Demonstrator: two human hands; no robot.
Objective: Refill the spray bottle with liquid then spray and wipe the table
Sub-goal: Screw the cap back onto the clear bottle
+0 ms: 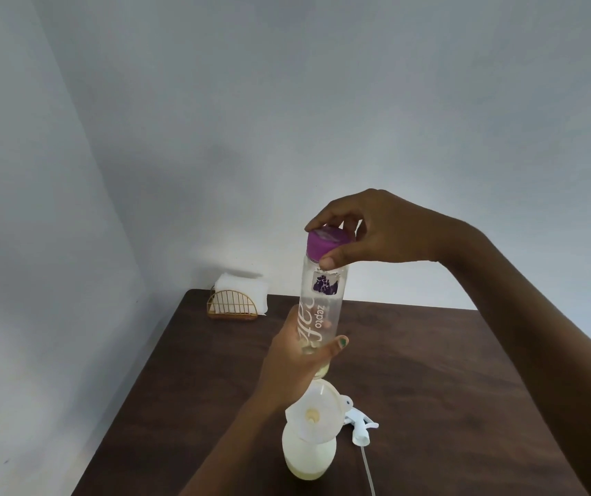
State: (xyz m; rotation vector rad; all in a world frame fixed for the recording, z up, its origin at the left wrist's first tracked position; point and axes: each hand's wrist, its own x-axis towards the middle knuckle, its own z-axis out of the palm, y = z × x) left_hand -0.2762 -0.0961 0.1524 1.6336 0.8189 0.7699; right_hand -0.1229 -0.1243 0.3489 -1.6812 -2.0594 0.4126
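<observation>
Two hands are on one tall clear plastic bottle with white lettering and a purple sticker, held upright a bit below the middle of the frame, above the table. Left hand is wrapped around the lower part of the bottle, fingers curled round the back and a green-painted nail showing on the right side. Right hand comes in from the right edge and pinches the purple screw cap on top, thumb on the front, fingers over the far side. Can't tell if the cap is tight or loose. Only a little yellowish liquid sits at the very bottom of the bottle.

Straight below it, lower centre of the frame, a white translucent spray bottle stands on the dark brown wooden table with a white plastic funnel sitting tilted in its neck. Pale yellow liquid shows in the bottom of it. Just right of it the white trigger sprayer head lies on the table, its thin dip tube running toward the bottom edge.

Back at the table's far left corner, a gold wire napkin holder holds a stack of white napkins, against the pale wall.
</observation>
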